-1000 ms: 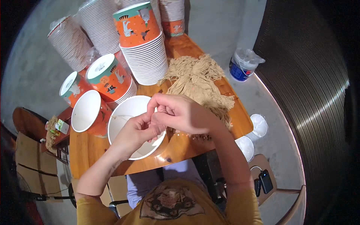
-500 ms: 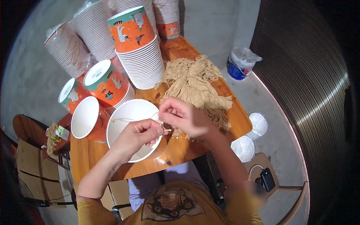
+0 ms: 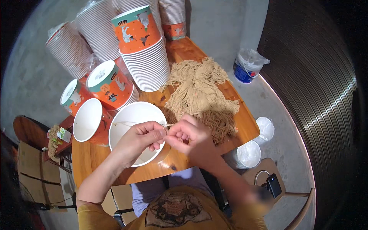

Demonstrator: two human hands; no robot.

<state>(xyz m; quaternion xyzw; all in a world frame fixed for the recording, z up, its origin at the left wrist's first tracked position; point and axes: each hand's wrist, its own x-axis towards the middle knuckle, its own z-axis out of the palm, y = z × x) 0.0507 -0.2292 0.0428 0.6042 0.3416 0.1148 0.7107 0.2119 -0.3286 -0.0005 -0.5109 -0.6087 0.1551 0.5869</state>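
Grey plain wall [image 3: 218, 30] at the rear; dark ribbed shutter [image 3: 306, 84] to the right. The varnished orange-brown wooden tabletop [image 3: 97, 165] carries the work.

A large round white-lined paper tub [image 3: 132, 113] stands open at the front edge of the tabletop, left of centre. Along the left edge: an open orange paper tub with white interior [image 3: 87, 119], tilted, and behind it a short upturned stack of orange-and-teal paper tubs [image 3: 111, 82]. A tall upturned stack of the same pattern [image 3: 141, 34] stands toward the far edge. A loose heap of tan cords [image 3: 199, 84] lies near the right edge.

Left hand [image 3: 142, 138]: above the open white-lined tub, thumb and forefinger pressed together on a thin tan cord [image 3: 123, 123]. The cord crosses the tub's opening and passes out of sight behind this hand; a short length shows above the fingertips, leading toward the other hand.

Right hand [image 3: 190, 135]: fingers bent, tips meeting the left fingertips. Contact point hidden; cannot tell whether they are clamped on the cord.

Progress, as judged: one cord is apart from the heap and under handling; whether it is tied, joined or merely straightened cannot be determined. The handling appears unfinished, and the bulk of the cords remains in the heap.
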